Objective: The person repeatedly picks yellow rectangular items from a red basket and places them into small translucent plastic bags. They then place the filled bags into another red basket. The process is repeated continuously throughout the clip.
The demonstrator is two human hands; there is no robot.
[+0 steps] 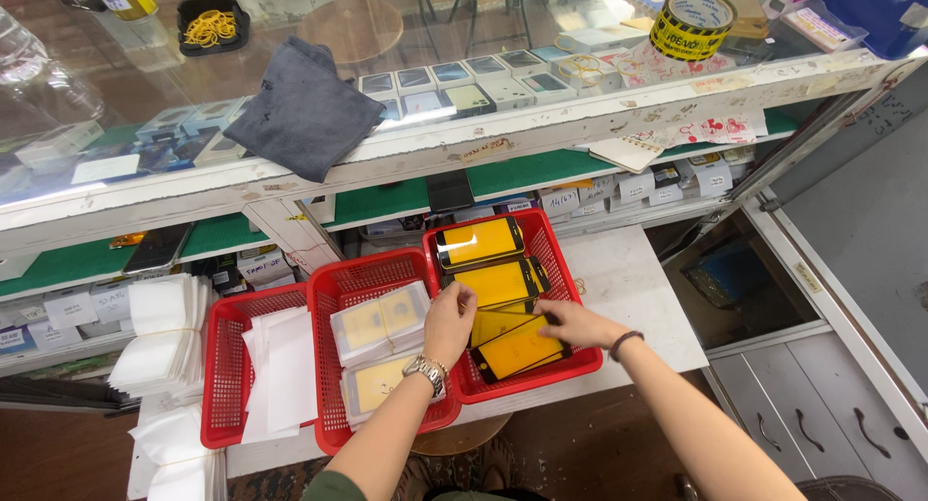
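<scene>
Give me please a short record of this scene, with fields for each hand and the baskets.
left hand: rests on yellow-and-black screen protectors in right red basket
right hand: touches lowest yellow sheet, same basket
middle basket: clear packets with yellow sheets
left basket: white sleeves
counter: grey cloth, tape roll

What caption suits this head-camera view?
Both hands reach into a red basket of yellow-backed screen protectors.

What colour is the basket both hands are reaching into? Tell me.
Red: the basket is a red plastic mesh one, clearest in the head view.
</scene>
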